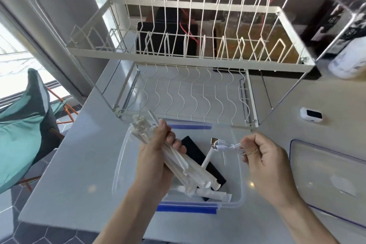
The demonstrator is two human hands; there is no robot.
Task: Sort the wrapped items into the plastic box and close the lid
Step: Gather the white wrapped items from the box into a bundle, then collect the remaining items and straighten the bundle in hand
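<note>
A clear plastic box (240, 182) with blue clips stands open on the grey counter in front of me. My left hand (156, 154) grips a bundle of paper-wrapped sticks (190, 172) slanting down over the box. Level with it on the right, above the box's right side, my right hand (259, 156) pinches a small white coiled cable (227, 147). Inside the box lie a black flat case (195, 149) and a few white wrapped items (213, 196). The clear lid (324, 166) lies flat on the counter to the right.
A white two-tier wire dish rack (198, 61) stands just behind the box. A small white device with a dark screen (311, 115) sits at the right. A white bottle (348, 59) is at the far right. A green chair (25, 125) is beyond the counter's left edge.
</note>
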